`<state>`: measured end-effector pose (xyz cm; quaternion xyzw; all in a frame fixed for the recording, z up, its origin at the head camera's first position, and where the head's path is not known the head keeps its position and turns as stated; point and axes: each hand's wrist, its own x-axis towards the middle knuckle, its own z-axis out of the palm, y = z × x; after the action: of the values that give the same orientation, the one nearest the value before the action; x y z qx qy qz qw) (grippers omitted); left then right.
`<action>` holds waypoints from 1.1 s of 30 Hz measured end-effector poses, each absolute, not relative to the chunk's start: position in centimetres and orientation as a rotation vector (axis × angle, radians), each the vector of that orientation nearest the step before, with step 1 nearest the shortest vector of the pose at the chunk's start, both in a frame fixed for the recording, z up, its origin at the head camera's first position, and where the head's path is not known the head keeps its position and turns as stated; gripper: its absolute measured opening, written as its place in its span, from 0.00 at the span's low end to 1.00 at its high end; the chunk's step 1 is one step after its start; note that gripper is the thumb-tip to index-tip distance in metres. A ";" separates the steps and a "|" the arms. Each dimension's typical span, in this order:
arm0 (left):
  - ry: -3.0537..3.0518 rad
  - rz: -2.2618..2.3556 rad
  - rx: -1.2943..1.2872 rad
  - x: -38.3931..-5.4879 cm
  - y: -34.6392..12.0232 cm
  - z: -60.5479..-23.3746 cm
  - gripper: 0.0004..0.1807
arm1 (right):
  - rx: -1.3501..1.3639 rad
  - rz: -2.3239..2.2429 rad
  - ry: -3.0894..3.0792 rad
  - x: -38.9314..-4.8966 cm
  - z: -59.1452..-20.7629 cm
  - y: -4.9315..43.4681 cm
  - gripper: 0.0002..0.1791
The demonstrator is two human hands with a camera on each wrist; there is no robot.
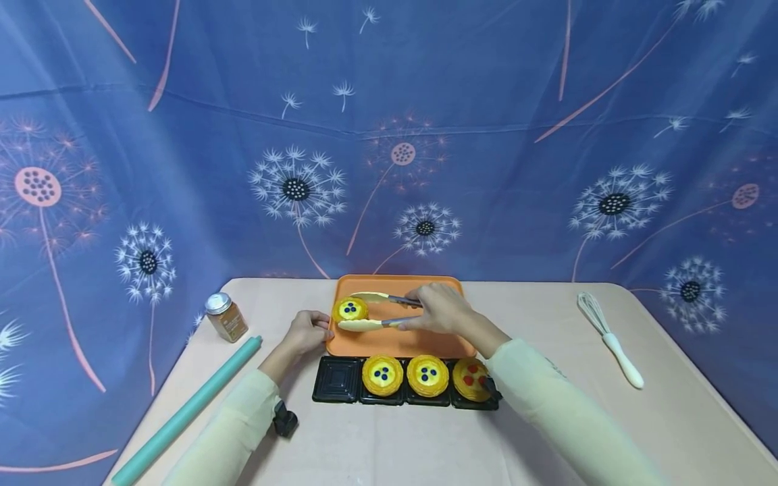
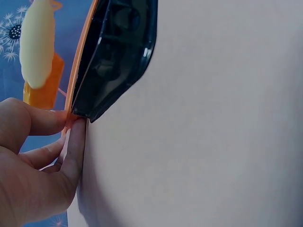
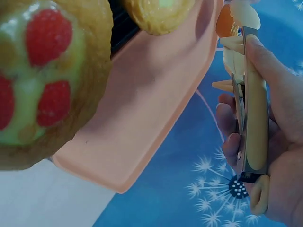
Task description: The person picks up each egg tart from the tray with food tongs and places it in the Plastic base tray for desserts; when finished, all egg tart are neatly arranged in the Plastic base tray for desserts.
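My right hand grips a pair of tongs with cream tips and handles. Those tips lie on either side of a blueberry-topped egg tart at the left end of the orange tray. At that tray's left edge, my left hand pinches the rim between thumb and fingers, as the left wrist view shows. In front lies a black compartment tray. It holds two blueberry tarts, one beside the other, and a strawberry-topped tart at the right, partly behind my right wrist.
Left on the table stand a spice jar with a silver lid and a long teal roll. Far right lies a whisk with a white handle. Behind the table hangs a blue dandelion-print cloth.
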<state>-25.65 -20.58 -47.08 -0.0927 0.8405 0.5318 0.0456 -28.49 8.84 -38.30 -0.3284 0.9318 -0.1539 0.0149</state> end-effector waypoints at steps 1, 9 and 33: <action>2.567 1.622 -0.288 -25.7 -20.6 -47.1 0.16 | -1.047 -0.478 2.896 -28.3 -38.2 8.9 0.32; 2.587 1.628 -0.270 -25.7 -20.6 -47.5 0.20 | -1.149 -0.540 2.855 -26.1 -37.7 9.9 0.33; 2.578 1.637 -0.271 -25.5 -20.5 -47.4 0.16 | -1.347 -0.399 2.712 -21.6 -36.5 9.2 0.33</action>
<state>-25.50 -20.50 -47.38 -0.0883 0.8403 0.5335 0.0380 -21.61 9.17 -36.54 -0.4407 0.8870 -0.1306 0.0436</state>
